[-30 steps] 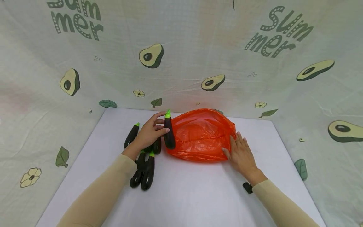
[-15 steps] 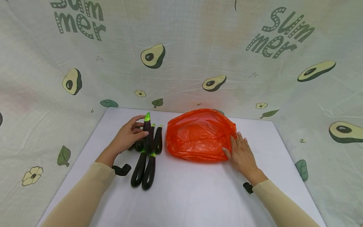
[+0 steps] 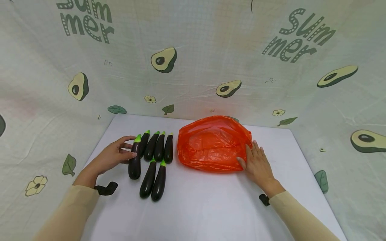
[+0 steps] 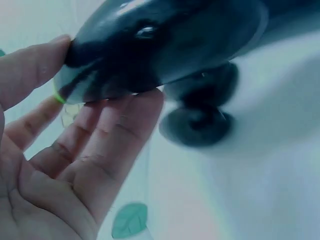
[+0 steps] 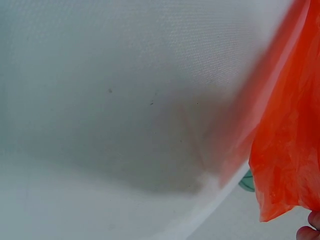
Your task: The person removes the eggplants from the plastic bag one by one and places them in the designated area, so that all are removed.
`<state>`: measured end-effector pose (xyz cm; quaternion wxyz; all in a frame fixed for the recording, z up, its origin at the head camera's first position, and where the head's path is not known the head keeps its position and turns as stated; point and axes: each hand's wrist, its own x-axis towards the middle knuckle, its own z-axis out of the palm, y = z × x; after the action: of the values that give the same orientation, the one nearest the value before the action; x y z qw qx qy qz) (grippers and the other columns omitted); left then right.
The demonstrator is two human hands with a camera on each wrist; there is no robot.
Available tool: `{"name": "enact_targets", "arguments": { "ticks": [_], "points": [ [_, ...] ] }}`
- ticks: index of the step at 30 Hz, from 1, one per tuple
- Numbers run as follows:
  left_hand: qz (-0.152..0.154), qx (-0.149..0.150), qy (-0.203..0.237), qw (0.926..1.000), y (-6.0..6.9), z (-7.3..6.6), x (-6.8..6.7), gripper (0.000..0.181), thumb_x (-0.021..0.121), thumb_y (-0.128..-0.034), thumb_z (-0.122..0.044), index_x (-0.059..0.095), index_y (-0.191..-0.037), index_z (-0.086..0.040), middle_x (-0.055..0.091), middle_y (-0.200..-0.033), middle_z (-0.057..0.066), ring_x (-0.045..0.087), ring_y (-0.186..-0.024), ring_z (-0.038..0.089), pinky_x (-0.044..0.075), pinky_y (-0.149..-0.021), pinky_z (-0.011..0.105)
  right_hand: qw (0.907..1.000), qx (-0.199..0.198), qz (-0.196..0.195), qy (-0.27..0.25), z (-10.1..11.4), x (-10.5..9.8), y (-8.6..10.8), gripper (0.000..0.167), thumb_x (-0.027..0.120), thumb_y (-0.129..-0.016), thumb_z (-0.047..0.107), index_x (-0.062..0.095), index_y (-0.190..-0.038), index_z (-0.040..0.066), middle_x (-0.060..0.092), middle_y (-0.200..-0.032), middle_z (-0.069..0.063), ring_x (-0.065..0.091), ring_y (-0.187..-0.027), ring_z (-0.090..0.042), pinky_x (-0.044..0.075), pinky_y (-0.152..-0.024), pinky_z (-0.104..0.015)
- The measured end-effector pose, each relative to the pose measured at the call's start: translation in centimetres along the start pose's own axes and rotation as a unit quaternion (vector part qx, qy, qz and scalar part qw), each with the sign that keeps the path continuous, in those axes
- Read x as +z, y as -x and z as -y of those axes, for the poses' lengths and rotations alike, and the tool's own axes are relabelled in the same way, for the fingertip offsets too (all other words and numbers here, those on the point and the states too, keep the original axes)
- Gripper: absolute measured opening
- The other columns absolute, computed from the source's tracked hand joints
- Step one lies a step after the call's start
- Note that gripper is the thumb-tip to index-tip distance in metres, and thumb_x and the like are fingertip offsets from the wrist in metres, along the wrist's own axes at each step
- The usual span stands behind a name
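My left hand [image 3: 110, 156] pinches a dark purple eggplant [image 3: 134, 164] between thumb and fingers, its green stem end pointing up and away. In the left wrist view the same eggplant [image 4: 170, 42] spans the top, with the fingers curled against its underside. Just right of it lies a back row of several eggplants, one of them an eggplant [image 3: 159, 149] near the middle. Two more, including a front eggplant [image 3: 158, 182], lie nearer. The right hand [image 3: 257, 165], fingers extended, touches the right edge of an orange-red plastic bag [image 3: 214, 144], whose mouth gapes toward me.
A white table [image 3: 205, 207] carries everything. Behind and at both sides hangs a pale cloth [image 3: 193, 60] printed with avocados and leaves. Black wrist straps show at both cuffs, such as the left strap [image 3: 107, 189].
My left hand has carried the eggplant leftward from beside the bag, over the others, to their left end, and lowered it. The right hand and the bag have stayed put.
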<state>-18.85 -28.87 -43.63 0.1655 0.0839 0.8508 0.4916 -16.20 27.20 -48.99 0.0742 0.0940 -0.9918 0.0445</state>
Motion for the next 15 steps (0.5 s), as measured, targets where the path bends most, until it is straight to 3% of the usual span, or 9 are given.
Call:
{"name": "enact_targets", "arguments": {
  "ticks": [6, 15],
  "points": [
    [0.032, -0.045, 0.01, 0.9985, 1.4, 1.7, -0.1, 0.077, 0.075, -0.0993, -0.025, 0.033, -0.162, -0.011, 0.054, -0.142, 0.031, 0.075, -0.1, 0.026, 0.065, -0.085, 0.042, 0.9998, -0.017, -0.014, -0.001, 0.0, 0.0, -0.1, 0.076, 0.06, -0.106, 0.038, 0.034, -0.155, -0.014, 0.032, -0.164, -0.036, 0.02, -0.158, -0.05, 0.02, -0.127, -0.065],
    [0.065, -0.057, 0.001, 0.9963, 2.0, 2.9, 1.5, 0.073, 0.076, -0.098, -0.02, 0.038, -0.159, -0.006, 0.057, -0.131, 0.027, 0.071, -0.1, 0.026, 0.065, -0.08, 0.043, 0.9998, -0.016, -0.01, -0.002, 0.1, 0.1, -0.1, 0.077, 0.06, -0.106, 0.039, 0.034, -0.156, -0.013, 0.03, -0.165, -0.036, 0.019, -0.158, -0.049, 0.02, -0.127, -0.065]
  ]
}}
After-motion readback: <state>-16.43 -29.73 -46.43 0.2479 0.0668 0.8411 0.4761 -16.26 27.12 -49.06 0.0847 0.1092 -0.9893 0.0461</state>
